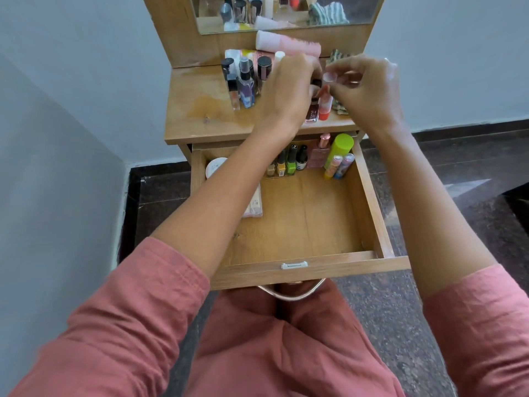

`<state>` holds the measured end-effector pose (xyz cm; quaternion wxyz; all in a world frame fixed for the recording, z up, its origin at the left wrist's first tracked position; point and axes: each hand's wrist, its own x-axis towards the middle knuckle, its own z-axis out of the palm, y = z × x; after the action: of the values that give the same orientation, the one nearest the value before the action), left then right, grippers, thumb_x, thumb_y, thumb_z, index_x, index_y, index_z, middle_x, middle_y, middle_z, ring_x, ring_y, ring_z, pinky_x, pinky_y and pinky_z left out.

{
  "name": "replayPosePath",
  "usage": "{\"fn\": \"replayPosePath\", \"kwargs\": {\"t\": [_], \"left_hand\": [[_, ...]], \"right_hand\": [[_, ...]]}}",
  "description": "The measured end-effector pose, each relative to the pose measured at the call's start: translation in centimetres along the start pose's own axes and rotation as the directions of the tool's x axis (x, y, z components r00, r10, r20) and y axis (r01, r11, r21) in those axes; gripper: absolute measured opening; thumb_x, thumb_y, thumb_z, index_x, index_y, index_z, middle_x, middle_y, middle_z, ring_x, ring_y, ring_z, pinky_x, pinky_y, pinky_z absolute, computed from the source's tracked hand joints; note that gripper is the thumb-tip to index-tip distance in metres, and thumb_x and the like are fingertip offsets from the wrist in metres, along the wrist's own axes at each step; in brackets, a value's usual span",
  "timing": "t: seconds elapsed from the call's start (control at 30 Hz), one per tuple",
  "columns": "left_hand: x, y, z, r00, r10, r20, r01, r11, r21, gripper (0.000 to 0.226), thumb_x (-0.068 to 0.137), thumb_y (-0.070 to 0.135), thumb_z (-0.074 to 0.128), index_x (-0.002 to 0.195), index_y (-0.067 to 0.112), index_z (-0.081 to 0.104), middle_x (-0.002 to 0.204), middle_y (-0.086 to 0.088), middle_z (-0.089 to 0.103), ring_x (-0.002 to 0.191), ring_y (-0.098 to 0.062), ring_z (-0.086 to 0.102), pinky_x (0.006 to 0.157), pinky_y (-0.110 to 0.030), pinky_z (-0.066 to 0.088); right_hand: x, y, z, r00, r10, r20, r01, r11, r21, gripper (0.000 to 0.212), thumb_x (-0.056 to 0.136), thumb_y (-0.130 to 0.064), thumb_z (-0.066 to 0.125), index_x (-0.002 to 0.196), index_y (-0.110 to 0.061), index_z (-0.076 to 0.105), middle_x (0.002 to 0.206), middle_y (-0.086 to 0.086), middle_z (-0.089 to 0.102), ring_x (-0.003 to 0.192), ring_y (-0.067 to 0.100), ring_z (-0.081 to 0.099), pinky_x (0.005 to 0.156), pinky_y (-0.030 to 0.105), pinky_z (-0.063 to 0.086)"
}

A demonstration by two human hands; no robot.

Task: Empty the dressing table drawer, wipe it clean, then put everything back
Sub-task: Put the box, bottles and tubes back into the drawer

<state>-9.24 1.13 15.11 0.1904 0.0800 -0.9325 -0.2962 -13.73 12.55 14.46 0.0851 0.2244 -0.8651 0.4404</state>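
The wooden drawer (369,196) is pulled out below the dressing table top (200,116). At its back stand several small bottles (289,164), a green-capped bottle (340,147) and two tubes (339,167); a round white jar (214,167) and a flat pale pack (254,204) lie at the left. Above the table top, my left hand (289,90) grips a dark-capped nail polish bottle (312,114). My right hand (369,87) pinches a small clear cap (329,77) over a white-and-red tube (325,106).
More bottles (246,81) cluster at the back left of the table top, with a pink tube (286,45) lying behind them and a striped cloth (339,57) at the right. A mirror (286,12) rises behind. Walls close in at the left; dark stone floor surrounds the table.
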Motion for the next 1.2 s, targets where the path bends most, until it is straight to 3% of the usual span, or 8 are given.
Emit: {"fn": "replayPosePath", "kwargs": {"t": [0.17, 0.27, 0.4, 0.5, 0.6, 0.8, 0.9, 1.2], "left_hand": [[-2.5, 0.0, 0.8, 1.0, 0.002, 0.019, -0.002, 0.999, -0.032, 0.013, 0.081, 0.009, 0.065, 0.093, 0.009, 0.069, 0.091, -0.006, 0.07, 0.083, -0.016, 0.067, 0.077, -0.035, 0.054], [-3.6, -0.3, 1.4, 0.999, 0.005, 0.032, -0.004, 0.999, -0.034, 0.015, 0.081, 0.006, 0.065, 0.095, 0.009, 0.069, 0.093, -0.006, 0.071, 0.085, -0.015, 0.066, 0.077, -0.032, 0.054], [-5.0, -0.4, 2.4, 0.994, -0.053, 0.097, 0.06, 0.995, -0.079, 0.014, 0.08, 0.004, 0.064, 0.092, 0.009, 0.07, 0.09, -0.005, 0.071, 0.08, -0.013, 0.064, 0.072, -0.026, 0.05], [-5.6, -0.6, 3.4, 0.98, -0.118, 0.16, 0.137, 0.984, -0.11, 0.015, 0.079, -0.001, 0.061, 0.089, 0.006, 0.069, 0.074, -0.003, 0.066, 0.066, -0.011, 0.06, 0.064, -0.022, 0.047], [-6.0, -1.1, 4.4, 0.961, -0.173, 0.213, 0.212, 0.962, -0.172, 0.013, 0.08, -0.002, 0.057, 0.087, 0.002, 0.067, 0.064, -0.003, 0.066, 0.052, -0.012, 0.059, 0.052, -0.017, 0.048], [-6.3, -2.3, 6.3, 0.959, -0.181, 0.218, 0.204, 0.975, -0.086, 0.018, 0.083, 0.001, 0.061, 0.098, 0.007, 0.067, 0.083, -0.004, 0.068, 0.069, -0.011, 0.058, 0.052, -0.006, 0.039], [-6.4, -2.9, 7.4, 0.958, -0.192, 0.212, 0.208, 0.976, -0.06, 0.022, 0.083, 0.004, 0.062, 0.105, 0.007, 0.066, 0.099, -0.009, 0.07, 0.089, -0.018, 0.065, 0.069, -0.021, 0.045], [-6.6, -3.4, 8.6, 0.962, -0.18, 0.204, 0.185, 0.983, -0.006, 0.025, 0.087, 0.007, 0.057, 0.111, 0.009, 0.064, 0.106, -0.01, 0.067, 0.099, -0.024, 0.063, 0.071, -0.026, 0.043]], "right_hand": [[-2.4, 0.6, -0.2, 1.0, -0.005, 0.022, 0.005, 1.0, -0.018, 0.02, 0.081, -0.013, 0.064, 0.1, -0.008, 0.069, 0.091, -0.002, 0.063, 0.067, -0.007, 0.057, 0.068, 0.004, 0.046], [-3.8, 1.1, 0.1, 0.999, 0.006, 0.041, -0.005, 1.0, -0.011, 0.021, 0.082, -0.013, 0.064, 0.101, -0.007, 0.068, 0.094, 0.001, 0.065, 0.078, 0.007, 0.06, 0.071, 0.005, 0.048], [-5.0, 2.6, 0.8, 0.997, 0.033, 0.065, -0.032, 0.999, -0.012, 0.024, 0.084, -0.013, 0.062, 0.106, -0.005, 0.067, 0.101, 0.009, 0.067, 0.073, 0.0, 0.058, 0.072, 0.003, 0.046], [-5.7, 3.6, 1.4, 0.994, 0.044, 0.096, -0.041, 0.998, -0.041, 0.021, 0.083, -0.008, 0.06, 0.103, -0.004, 0.068, 0.102, 0.013, 0.066, 0.067, -0.006, 0.055, 0.068, -0.001, 0.041], [-6.2, 4.3, 1.7, 0.989, 0.06, 0.137, -0.048, 0.995, -0.088, 0.019, 0.08, -0.002, 0.06, 0.097, -0.003, 0.07, 0.101, 0.015, 0.065, 0.078, 0.009, 0.056, 0.069, 0.006, 0.042], [-6.8, 5.5, 2.7, 0.979, 0.034, 0.202, -0.001, 0.987, -0.162, 0.018, 0.082, -0.004, 0.059, 0.097, -0.002, 0.07, 0.102, 0.015, 0.065, 0.093, 0.024, 0.06, 0.083, 0.027, 0.047], [-6.9, 6.4, 3.2, 0.98, 0.009, 0.198, 0.04, 0.97, -0.241, 0.016, 0.08, -0.007, 0.06, 0.092, -0.006, 0.071, 0.096, 0.013, 0.068, 0.092, 0.034, 0.056, 0.085, 0.04, 0.045], [-7.0, 7.8, 4.0, 0.985, -0.02, 0.171, 0.081, 0.929, -0.36, 0.019, 0.083, -0.012, 0.059, 0.098, -0.01, 0.071, 0.099, 0.009, 0.069, 0.094, 0.034, 0.052, 0.083, 0.038, 0.036]]}}
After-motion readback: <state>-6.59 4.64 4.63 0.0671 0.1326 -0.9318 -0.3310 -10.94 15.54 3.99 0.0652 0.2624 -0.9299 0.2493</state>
